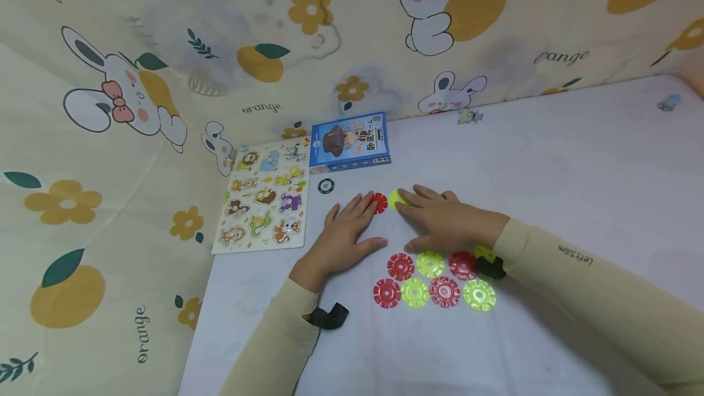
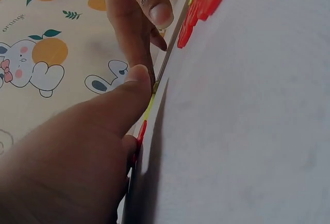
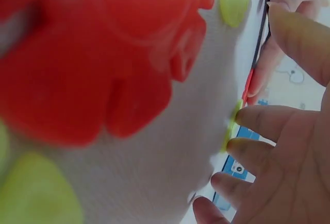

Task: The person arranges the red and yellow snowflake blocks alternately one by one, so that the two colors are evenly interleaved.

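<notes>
My left hand (image 1: 342,238) lies palm down with its fingers extended, the fingertips on a red notched plastic disc (image 1: 381,203). Just right of that disc is a yellow-green one (image 1: 393,198), partly covered by the fingers of my right hand (image 1: 440,220). In the right wrist view, the right fingertips touch the edge of this yellow disc (image 3: 232,126), and the red disc (image 3: 247,86) sits beyond it under a left fingertip. Nearer me are two rows of alternating red discs (image 1: 387,293) and yellow discs (image 1: 415,293). My right wrist partly hides the back row's last yellow disc (image 1: 484,253).
An animal puzzle board (image 1: 264,194) lies at the left. Beside it are a blue game box (image 1: 349,142) and a small black-and-white round chip (image 1: 326,186). Two small figures, one greyish (image 1: 470,116) and one blue (image 1: 669,102), lie toward the back of the white tabletop (image 1: 577,157).
</notes>
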Demonstrator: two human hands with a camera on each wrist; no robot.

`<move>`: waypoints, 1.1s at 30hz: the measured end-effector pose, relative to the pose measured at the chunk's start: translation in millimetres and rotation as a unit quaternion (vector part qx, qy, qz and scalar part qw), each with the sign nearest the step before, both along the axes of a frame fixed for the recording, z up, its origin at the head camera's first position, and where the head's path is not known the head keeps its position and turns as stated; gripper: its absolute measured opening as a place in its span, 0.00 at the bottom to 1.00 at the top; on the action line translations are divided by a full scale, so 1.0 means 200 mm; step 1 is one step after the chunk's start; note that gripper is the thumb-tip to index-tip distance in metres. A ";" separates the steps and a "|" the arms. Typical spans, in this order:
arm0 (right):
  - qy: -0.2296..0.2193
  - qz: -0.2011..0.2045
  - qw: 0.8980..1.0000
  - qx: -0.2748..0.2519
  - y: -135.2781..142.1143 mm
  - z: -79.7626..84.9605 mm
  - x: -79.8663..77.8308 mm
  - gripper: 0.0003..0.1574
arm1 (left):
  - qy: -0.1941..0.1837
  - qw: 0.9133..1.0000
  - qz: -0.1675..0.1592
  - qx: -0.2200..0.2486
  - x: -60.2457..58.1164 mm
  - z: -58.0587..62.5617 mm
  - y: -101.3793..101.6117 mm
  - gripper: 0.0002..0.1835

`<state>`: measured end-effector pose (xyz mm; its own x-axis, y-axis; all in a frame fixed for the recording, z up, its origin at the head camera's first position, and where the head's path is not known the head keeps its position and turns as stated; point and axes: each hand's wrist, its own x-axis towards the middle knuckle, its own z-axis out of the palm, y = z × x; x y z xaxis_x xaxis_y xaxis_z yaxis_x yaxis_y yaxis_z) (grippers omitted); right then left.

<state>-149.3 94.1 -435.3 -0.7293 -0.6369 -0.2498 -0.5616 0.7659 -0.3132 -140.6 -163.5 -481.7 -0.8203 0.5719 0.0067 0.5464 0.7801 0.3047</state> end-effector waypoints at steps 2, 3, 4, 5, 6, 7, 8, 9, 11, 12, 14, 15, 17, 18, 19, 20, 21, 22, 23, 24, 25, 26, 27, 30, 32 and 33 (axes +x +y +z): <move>-0.004 0.001 1.000 -0.001 0.00 0.00 0.00 0.61 | 0.000 1.000 0.000 0.002 0.00 0.00 0.00 0.46; -0.007 0.001 1.000 0.000 0.00 0.00 0.00 0.61 | 0.000 1.000 0.001 0.002 0.00 0.00 0.00 0.46; -0.009 0.001 1.000 0.000 0.00 0.00 0.00 0.61 | 0.000 1.000 0.002 0.004 0.00 0.00 0.00 0.46; -0.013 0.000 1.000 0.000 0.00 0.00 0.00 0.61 | 0.001 1.000 0.001 0.006 0.00 0.00 0.00 0.46; -0.017 -0.001 1.000 -0.002 0.00 0.00 0.00 0.61 | 0.002 1.000 0.001 0.007 0.00 0.00 0.00 0.46; -0.022 -0.002 1.000 -0.006 0.00 0.01 -0.01 0.62 | 0.003 1.000 0.001 0.007 0.00 0.00 0.00 0.46; -0.026 -0.004 1.000 -0.009 0.00 0.01 -0.01 0.62 | 0.001 1.000 0.001 0.006 0.00 0.00 0.00 0.46; -0.030 -0.006 0.999 -0.014 0.00 0.01 -0.01 0.62 | 0.001 1.000 0.002 0.006 0.00 0.00 0.00 0.46; -0.036 -0.013 0.999 -0.026 0.01 0.01 -0.01 0.62 | -0.001 1.000 0.002 0.011 0.01 0.00 0.00 0.46; -0.035 -0.018 0.999 -0.034 0.02 0.01 -0.01 0.61 | -0.002 1.000 0.004 0.013 0.01 0.00 0.00 0.46; -0.033 -0.031 0.998 -0.054 0.04 0.02 -0.01 0.60 | -0.006 1.000 0.009 0.018 0.02 0.00 0.01 0.46; -0.031 -0.039 0.996 -0.068 0.06 0.03 -0.01 0.58 | -0.005 1.000 0.010 0.023 0.02 0.01 0.02 0.46; -0.024 -0.053 0.993 -0.104 0.10 0.05 -0.01 0.55 | -0.004 1.000 0.011 0.026 0.03 0.02 0.03 0.47; -0.021 -0.058 0.990 -0.127 0.12 0.07 0.00 0.53 | 0.000 1.000 0.010 0.025 0.04 0.03 0.04 0.47; -0.022 -0.064 0.986 -0.153 0.15 0.08 0.01 0.51 | 0.002 1.000 0.007 0.022 0.04 0.03 0.06 0.47; -0.023 -0.071 0.981 -0.178 0.18 0.09 0.02 0.49 | 0.004 1.000 0.004 0.018 0.05 0.04 0.07 0.48; -0.027 -0.077 0.976 -0.203 0.22 0.10 0.03 0.47 | 0.006 1.000 -0.002 0.013 0.05 0.04 0.09 0.48; -0.032 -0.084 0.970 -0.227 0.25 0.10 0.05 0.46 | 0.008 1.000 -0.007 0.009 0.05 0.05 0.11 0.48; -0.039 -0.090 0.963 -0.250 0.28 0.10 0.07 0.44 | 0.008 1.000 -0.011 0.005 0.05 0.05 0.13 0.48; -0.048 -0.096 0.956 -0.273 0.31 0.10 0.09 0.42 | 0.007 1.000 -0.015 0.003 0.05 0.05 0.14 0.48; -0.056 -0.102 0.949 -0.293 0.33 0.10 0.11 0.40 | 0.005 1.000 -0.018 -0.002 0.05 0.05 0.15 0.48; -0.064 -0.108 0.943 -0.308 0.35 0.09 0.12 0.39 | 0.002 1.000 -0.020 -0.007 0.05 0.05 0.16 0.48; -0.072 -0.111 0.939 -0.319 0.37 0.08 0.14 0.38 | -0.004 1.000 -0.022 -0.012 0.05 0.05 0.17 0.47; -0.090 -0.116 0.936 -0.319 0.41 0.04 0.20 0.37 | -0.011 0.999 -0.021 -0.028 0.05 0.05 0.18 0.48; -0.097 -0.119 0.945 -0.288 0.44 0.00 0.24 0.37 | -0.015 0.999 -0.021 -0.036 0.05 0.04 0.18 0.48; -0.096 -0.118 0.950 -0.271 0.44 -0.02 0.26 0.36 | -0.015 0.999 -0.022 -0.037 0.05 0.04 0.18 0.48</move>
<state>-97.8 183.0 -439.9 -0.8425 -0.5335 -0.0744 -0.2862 0.5604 -0.7772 -130.2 -127.1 -474.2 -0.7930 0.6061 -0.0611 0.5727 0.7760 0.2641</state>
